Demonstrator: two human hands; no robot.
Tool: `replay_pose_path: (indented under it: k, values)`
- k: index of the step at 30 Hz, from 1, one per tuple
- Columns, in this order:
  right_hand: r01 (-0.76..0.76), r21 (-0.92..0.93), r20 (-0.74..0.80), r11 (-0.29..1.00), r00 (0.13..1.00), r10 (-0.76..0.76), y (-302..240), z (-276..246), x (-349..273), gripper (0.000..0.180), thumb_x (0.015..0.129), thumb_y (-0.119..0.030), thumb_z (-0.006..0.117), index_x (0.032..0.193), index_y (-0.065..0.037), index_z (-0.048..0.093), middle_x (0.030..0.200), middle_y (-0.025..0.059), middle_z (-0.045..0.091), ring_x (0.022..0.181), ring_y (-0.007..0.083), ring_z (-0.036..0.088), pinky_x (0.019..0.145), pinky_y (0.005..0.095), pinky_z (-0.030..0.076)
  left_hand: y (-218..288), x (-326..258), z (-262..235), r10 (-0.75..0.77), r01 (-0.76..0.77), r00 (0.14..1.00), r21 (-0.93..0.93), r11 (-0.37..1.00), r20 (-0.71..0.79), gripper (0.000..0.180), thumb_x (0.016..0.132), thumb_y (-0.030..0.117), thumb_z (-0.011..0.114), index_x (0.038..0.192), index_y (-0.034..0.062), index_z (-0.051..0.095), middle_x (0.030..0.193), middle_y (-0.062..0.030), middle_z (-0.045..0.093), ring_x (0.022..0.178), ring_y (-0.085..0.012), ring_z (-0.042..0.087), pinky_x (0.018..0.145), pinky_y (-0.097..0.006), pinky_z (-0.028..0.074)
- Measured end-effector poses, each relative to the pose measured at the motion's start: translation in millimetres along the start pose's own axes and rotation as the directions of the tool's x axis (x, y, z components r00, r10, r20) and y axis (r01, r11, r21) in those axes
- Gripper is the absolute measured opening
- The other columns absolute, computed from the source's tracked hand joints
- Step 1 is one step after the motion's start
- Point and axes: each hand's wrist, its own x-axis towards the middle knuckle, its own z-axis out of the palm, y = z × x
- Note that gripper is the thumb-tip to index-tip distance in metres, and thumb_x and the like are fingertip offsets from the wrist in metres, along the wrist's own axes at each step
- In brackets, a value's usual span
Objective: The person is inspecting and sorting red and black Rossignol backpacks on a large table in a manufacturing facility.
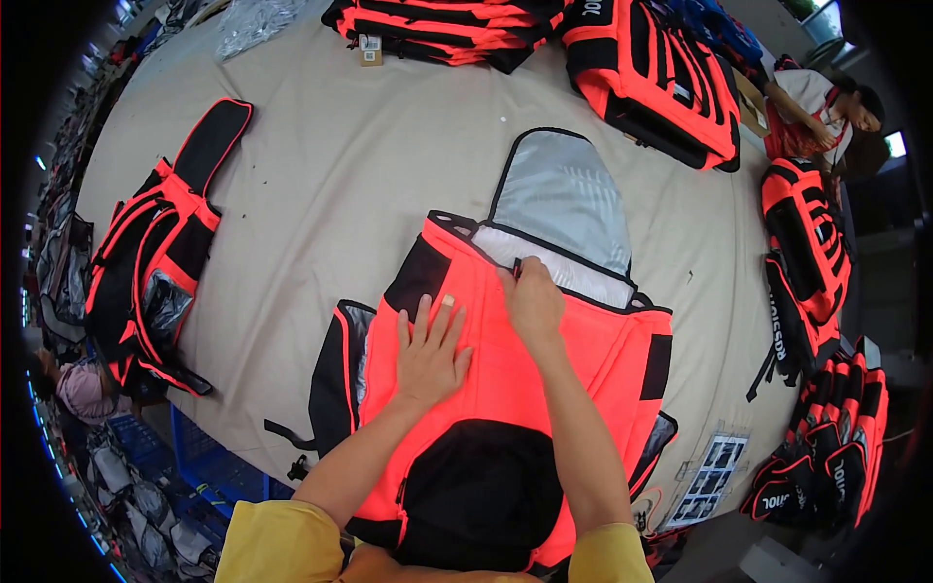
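A large neon coral and black backpack (pixel 603 360) lies on the cloth-covered table in front of me. Its grey-lined top flap (pixel 564 194) is folded back, away from me, and the pale lining shows in the mouth. My left hand (pixel 432 355) rests flat on the coral panel with fingers spread. At the rim of the opening, my right hand (pixel 535 301) is closed in a pinch on a small black piece, too small to name for certain. Black side pockets with silvery lining stick out on both sides.
Another such backpack (pixel 155 262) lies at the left. Stacked backpacks (pixel 447 29) stand at the far edge, with more (pixel 651 78) at the far right and along the right edge. A printed picture sheet (pixel 709 481) lies near right. Another person (pixel 812 107) is beyond the table.
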Motion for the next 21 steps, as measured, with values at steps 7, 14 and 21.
replay_pose_path:
  k: [7,14,21]
  values:
    - [0.155,0.004,-0.231,0.988,0.961,-0.150,88,-21,-19,0.028,0.101,-0.031,0.067,0.100,-0.004,0.062,0.100,0.0190,0.069,0.090,0.0420,0.069,0.071,0.0529,0.052,-2,1,-1,0.004,-0.005,0.999,-0.029,1.000,-0.049,0.067,0.097,0.042,0.063,0.157,0.0117,0.052,0.168,-0.0120,0.040,0.160,-0.0382,0.026,0.127,-0.065,0.014]
    - [-0.164,-0.169,-0.458,0.972,0.886,0.070,198,-97,-65,0.027,0.100,-0.027,0.071,0.107,-0.002,0.063,0.100,0.0172,0.069,0.096,0.0400,0.067,0.079,0.0502,0.051,-2,0,0,0.023,-0.022,0.998,0.013,1.000,-0.060,0.069,0.097,0.041,0.064,0.157,0.0112,0.051,0.168,-0.0127,0.039,0.160,-0.0396,0.025,0.127,-0.066,0.013]
    - [0.304,-0.391,0.047,0.869,0.949,-0.311,109,-13,-127,0.076,0.099,-0.053,0.064,0.158,-0.008,0.049,0.168,0.0331,0.028,0.157,0.0524,0.023,0.127,0.0631,0.021,0,1,-9,0.032,-0.030,0.999,0.085,0.996,-0.023,0.068,0.098,0.040,0.065,0.155,0.0057,0.052,0.170,-0.0137,0.036,0.160,-0.0413,0.022,0.127,-0.068,0.012]
